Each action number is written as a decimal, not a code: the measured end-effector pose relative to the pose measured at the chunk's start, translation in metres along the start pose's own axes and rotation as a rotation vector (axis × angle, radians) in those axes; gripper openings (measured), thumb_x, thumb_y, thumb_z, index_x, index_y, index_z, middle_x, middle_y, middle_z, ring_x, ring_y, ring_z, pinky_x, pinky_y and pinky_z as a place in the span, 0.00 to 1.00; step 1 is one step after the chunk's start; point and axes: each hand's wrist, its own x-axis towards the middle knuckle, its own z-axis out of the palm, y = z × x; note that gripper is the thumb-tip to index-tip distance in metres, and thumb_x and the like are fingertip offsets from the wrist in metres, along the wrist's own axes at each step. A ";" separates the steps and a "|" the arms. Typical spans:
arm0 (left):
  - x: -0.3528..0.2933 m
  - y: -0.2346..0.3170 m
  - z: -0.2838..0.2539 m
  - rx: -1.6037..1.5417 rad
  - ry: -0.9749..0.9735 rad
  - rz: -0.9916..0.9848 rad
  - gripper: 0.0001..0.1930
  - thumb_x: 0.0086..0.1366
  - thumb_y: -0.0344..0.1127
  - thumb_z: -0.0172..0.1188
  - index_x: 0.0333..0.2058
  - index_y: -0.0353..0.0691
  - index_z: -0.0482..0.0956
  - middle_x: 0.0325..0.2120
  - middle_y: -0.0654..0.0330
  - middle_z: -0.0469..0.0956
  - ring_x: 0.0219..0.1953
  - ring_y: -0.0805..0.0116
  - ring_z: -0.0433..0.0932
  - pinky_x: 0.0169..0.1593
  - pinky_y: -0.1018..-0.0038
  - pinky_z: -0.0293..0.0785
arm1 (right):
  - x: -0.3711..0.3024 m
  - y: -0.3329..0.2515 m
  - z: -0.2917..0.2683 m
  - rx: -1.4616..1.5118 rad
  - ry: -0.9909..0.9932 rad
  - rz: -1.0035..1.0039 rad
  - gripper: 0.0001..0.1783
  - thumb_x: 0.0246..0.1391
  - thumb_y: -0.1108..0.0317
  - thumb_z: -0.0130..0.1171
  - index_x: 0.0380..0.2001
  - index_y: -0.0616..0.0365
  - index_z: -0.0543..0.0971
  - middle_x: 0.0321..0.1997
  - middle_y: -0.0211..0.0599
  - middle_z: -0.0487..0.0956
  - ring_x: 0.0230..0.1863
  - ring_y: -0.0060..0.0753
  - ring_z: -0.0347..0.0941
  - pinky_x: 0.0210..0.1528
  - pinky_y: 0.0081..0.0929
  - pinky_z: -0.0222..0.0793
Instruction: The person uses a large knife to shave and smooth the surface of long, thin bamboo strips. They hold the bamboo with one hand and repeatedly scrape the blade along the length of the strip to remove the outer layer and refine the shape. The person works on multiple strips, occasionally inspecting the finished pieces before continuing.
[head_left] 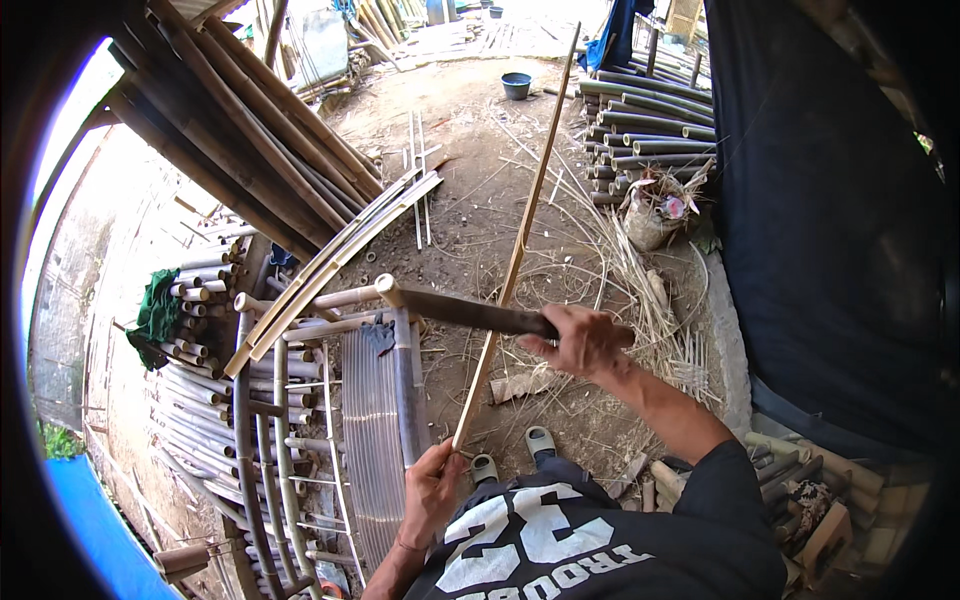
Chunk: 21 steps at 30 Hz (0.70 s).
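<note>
My left hand (432,482) is closed around the lower end of a long, thin bamboo strip (525,225). The strip slants up and away from me, its far tip high above the middle of the ground. In my right hand (585,340) is the handle of a dark machete (465,309), its blade pointing left. The blade crosses the strip a little above my left hand; I cannot tell if its edge has cut into it. The blade's left end lies close to the corner of a bamboo frame (388,290).
Split bamboo slats (345,258) rest across the frame, near leaning poles (245,140). Cut bamboo tubes (195,395) are piled left, and more tubes (650,125) back right. Shavings (640,285) litter the ground beside a stuffed sack (650,225). A black sheet (820,220) hangs right; a bucket (516,88) stands far off.
</note>
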 end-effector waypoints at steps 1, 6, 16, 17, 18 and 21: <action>0.000 -0.001 0.000 0.053 0.002 0.024 0.09 0.69 0.29 0.53 0.43 0.32 0.78 0.26 0.69 0.73 0.25 0.84 0.65 0.26 0.84 0.61 | 0.000 0.001 0.001 -0.009 0.046 -0.064 0.38 0.59 0.27 0.33 0.22 0.50 0.72 0.11 0.24 0.67 0.08 0.19 0.60 0.07 0.28 0.59; -0.038 -0.009 -0.017 0.364 -0.136 0.083 0.08 0.62 0.26 0.57 0.40 0.33 0.79 0.21 0.51 0.71 0.24 0.58 0.74 0.29 0.68 0.68 | 0.022 0.083 -0.034 -0.034 0.083 0.485 0.42 0.57 0.25 0.34 0.32 0.54 0.79 0.13 0.31 0.72 0.14 0.27 0.70 0.14 0.32 0.63; -0.125 -0.076 -0.078 0.252 0.028 0.005 0.13 0.65 0.36 0.56 0.34 0.30 0.82 0.16 0.61 0.74 0.18 0.77 0.69 0.23 0.76 0.65 | 0.043 0.147 -0.128 -0.264 0.121 0.728 0.41 0.53 0.23 0.39 0.37 0.52 0.78 0.30 0.47 0.81 0.35 0.50 0.79 0.35 0.43 0.72; -0.130 -0.081 -0.084 0.236 0.012 -0.001 0.13 0.66 0.36 0.56 0.35 0.29 0.82 0.15 0.62 0.73 0.18 0.78 0.69 0.23 0.77 0.64 | 0.043 0.150 -0.131 -0.326 0.144 0.690 0.40 0.55 0.25 0.40 0.36 0.53 0.79 0.31 0.47 0.82 0.36 0.51 0.79 0.37 0.43 0.72; -0.131 -0.085 -0.086 0.216 -0.002 -0.009 0.14 0.67 0.37 0.56 0.35 0.29 0.82 0.15 0.64 0.73 0.18 0.79 0.69 0.22 0.78 0.64 | 0.042 0.154 -0.135 -0.292 0.114 0.664 0.39 0.55 0.26 0.40 0.35 0.52 0.79 0.30 0.47 0.82 0.36 0.51 0.80 0.37 0.44 0.72; -0.108 -0.082 -0.072 0.140 -0.037 -0.184 0.12 0.66 0.32 0.56 0.43 0.29 0.79 0.18 0.64 0.69 0.18 0.76 0.68 0.22 0.76 0.63 | 0.026 0.140 -0.110 -0.171 0.159 0.610 0.37 0.58 0.28 0.40 0.35 0.53 0.78 0.26 0.46 0.81 0.32 0.50 0.80 0.34 0.44 0.73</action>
